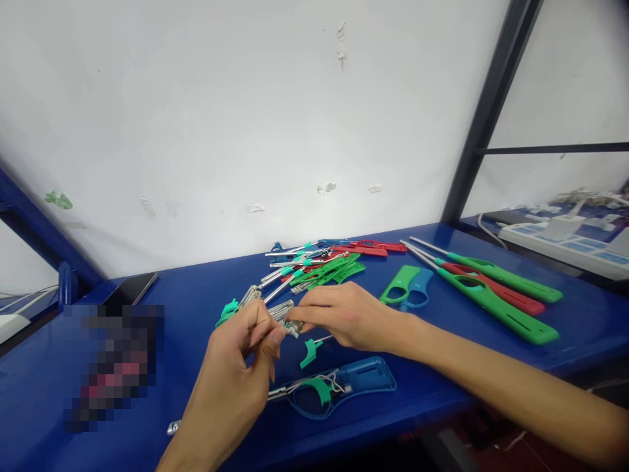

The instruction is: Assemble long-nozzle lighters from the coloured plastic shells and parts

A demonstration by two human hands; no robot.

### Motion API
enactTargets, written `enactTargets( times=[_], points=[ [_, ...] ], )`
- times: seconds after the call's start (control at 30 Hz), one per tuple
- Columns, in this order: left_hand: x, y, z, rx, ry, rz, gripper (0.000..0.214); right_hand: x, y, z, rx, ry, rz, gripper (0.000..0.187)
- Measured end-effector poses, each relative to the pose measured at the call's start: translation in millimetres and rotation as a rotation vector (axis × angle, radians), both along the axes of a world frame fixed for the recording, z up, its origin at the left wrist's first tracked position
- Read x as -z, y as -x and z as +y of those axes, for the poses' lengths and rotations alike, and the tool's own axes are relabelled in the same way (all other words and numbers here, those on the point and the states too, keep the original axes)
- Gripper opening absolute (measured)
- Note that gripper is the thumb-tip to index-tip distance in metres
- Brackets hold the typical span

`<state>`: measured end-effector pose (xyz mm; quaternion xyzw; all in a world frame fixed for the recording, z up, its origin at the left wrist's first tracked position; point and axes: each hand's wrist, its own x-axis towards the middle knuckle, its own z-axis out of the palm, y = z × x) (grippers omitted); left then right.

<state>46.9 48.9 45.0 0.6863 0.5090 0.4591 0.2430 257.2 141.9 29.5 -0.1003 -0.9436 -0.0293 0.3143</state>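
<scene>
Over the blue table [147, 367], my left hand [243, 360] pinches a small whitish part [293, 330] between thumb and forefinger. My right hand [351, 318] meets it from the other side, its fingertips closed at the same spot; what they grip is mostly hidden. Silvery metal pieces [281, 311] lie just behind the fingertips. A green trigger [309, 354] rests below my right hand. Closer to me lies an opened blue lighter handle half [371, 375] with a green trigger [322, 391], white wires and a metal tube, partly covered by my left hand.
Behind my hands is a pile of opened lighters [339, 265] in green, red and blue. Green lighters [496, 301] and a red one [523, 300] lie at right, near two loose handle pieces [400, 283]. A phone [137, 288] is at left. The white wall [246, 131] bounds the back.
</scene>
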Motion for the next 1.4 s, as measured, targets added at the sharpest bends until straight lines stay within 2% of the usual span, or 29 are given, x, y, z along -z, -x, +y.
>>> enactTargets(
  times=[0.17, 0.53, 0.7, 0.87, 0.93, 1.0, 1.1, 1.17, 1.27, 1.4],
  points=[
    [-5.3, -7, -5, -0.014, 0.038, -0.039, 0.042, -0.1, 0, -2, -0.006, 0.029, 0.012, 0.033],
    [5.6, 0, 1, 0.069, -0.064, 0.010, 0.044, 0.9, 1, -2, -0.020, 0.051, 0.029, 0.031],
    [5.3, 3, 6, 0.048, 0.006, -0.055, 0.041, -3.5, 2, -2, 0.018, 0.060, -0.029, 0.026],
    [0.0, 4, 8, -0.042, 0.031, -0.108, 0.022, -10.2, -1, -3, 0.062, 0.103, -0.027, 0.025],
    [0.3, 3, 6, -0.090, -0.029, -0.025, 0.025, -12.1, -3, -4, 0.093, 0.157, 0.018, 0.025],
    [3.5, 0, 3, -0.082, -0.089, 0.140, 0.023, -15.6, -6, -4, 0.135, 0.211, 0.071, 0.025],
    [11.8, -5, 0, 0.076, -0.128, 0.376, 0.021, -26.6, -11, -7, 0.181, 0.295, 0.097, 0.019],
    [17.5, -10, -1, 0.181, -0.120, 0.472, 0.026, -36.4, -15, -11, 0.185, 0.437, 0.090, 0.016],
    [23.7, -17, 0, 0.245, -0.065, 0.556, 0.033, -45.3, -24, -25, 0.225, 0.628, 0.070, 0.012],
    [26.7, -21, 0, 0.266, -0.020, 0.616, 0.033, -33.1, -37, -57, 0.411, 0.652, 0.045, 0.020]
  ],
)
